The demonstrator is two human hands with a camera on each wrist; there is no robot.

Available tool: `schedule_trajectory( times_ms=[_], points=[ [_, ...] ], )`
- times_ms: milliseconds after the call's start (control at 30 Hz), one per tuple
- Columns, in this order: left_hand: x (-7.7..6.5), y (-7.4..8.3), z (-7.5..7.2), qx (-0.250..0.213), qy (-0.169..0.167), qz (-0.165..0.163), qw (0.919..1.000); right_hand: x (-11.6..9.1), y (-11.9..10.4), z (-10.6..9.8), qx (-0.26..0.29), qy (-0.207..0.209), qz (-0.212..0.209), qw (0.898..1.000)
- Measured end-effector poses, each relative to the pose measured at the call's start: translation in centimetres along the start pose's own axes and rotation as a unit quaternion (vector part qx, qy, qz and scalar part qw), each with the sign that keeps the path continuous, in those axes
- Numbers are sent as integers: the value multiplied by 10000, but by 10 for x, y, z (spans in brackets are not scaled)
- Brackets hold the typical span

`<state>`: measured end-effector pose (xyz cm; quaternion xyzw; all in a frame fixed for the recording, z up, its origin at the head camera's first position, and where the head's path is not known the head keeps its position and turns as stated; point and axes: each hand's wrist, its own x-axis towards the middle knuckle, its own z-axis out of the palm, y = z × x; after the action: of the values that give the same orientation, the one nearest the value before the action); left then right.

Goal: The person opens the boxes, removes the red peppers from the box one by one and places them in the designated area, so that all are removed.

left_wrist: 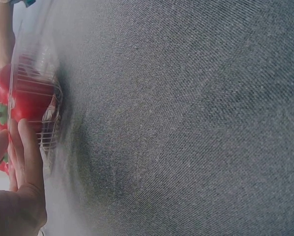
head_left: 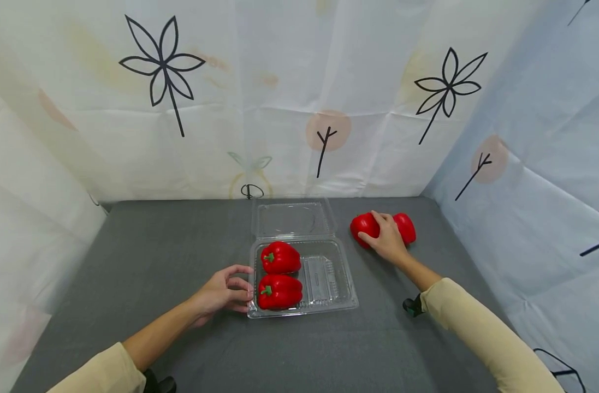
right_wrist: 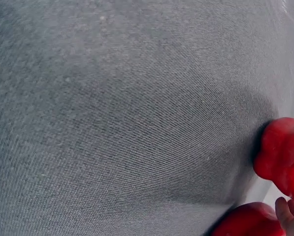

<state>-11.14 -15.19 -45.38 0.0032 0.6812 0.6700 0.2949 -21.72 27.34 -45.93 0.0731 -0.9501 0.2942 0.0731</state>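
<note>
A clear plastic clamshell container [head_left: 348,284] lies with its lid folded back, holding two red bell peppers in its left half, the rear one [head_left: 282,257] and the front one [head_left: 280,292]. My left hand [head_left: 229,290] holds the container's left rim, thumb and fingers on either side of it in the left wrist view. To the right of the container, two more red bell peppers lie side by side on the cloth. My right hand [head_left: 387,238] grips the left pepper [head_left: 363,226] of that pair, thumb at its front. Partly behind that hand is the right pepper [head_left: 405,228].
The transparent lid [head_left: 294,219] lies flat behind the container, near the back edge. Grey cloth [head_left: 171,245] covers the table. White printed curtains [head_left: 279,98] enclose the back and both sides.
</note>
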Motion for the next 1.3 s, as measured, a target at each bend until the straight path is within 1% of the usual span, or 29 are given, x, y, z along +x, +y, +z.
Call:
schedule_trajectory(
  times_ms=[133, 233, 300, 367, 500, 600, 700, 833, 1100, 1200, 1300],
  points=[
    [-1, -1, 0, 8, -30, 10, 10000, -2, -5, 1, -142, 210, -193, 9995],
    [-1, -1, 0, 2, -27, 16, 10000, -1, -13, 0, -100, 358, -392, 9985],
    [-1, -1, 0, 3, -10, 25, 10000, -2, -22, -1, -23, 355, -594, 9976],
    [-1, 0, 0, 12, -4, 31, 10000, -3, -33, -1, 89, 252, -815, 9963],
    [-1, 0, 1, 26, -13, 53, 10000, -7, -54, 0, 369, -144, -1312, 9906],
    [-1, 0, 0, 24, -6, 49, 10000, -11, -69, 4, 635, -539, -1653, 9827],
    [-1, -1, 0, 14, -6, 46, 10000, -16, -84, 8, 909, -937, -1880, 9735],
    [0, -1, 0, 16, -12, 49, 10000, -24, -99, 13, 1044, -1384, -2036, 9636],
    [0, -1, 1, 51, -7, 76, 10000, -38, -118, 21, 1092, -2000, -2264, 9470],
    [0, -1, 1, 60, 27, 49, 10000, -43, -124, 23, 1140, -2269, -2344, 9384],
    [-1, 0, 2, 60, 53, 36, 10000, -48, -129, 24, 1196, -2531, -2503, 9268]
  ],
)
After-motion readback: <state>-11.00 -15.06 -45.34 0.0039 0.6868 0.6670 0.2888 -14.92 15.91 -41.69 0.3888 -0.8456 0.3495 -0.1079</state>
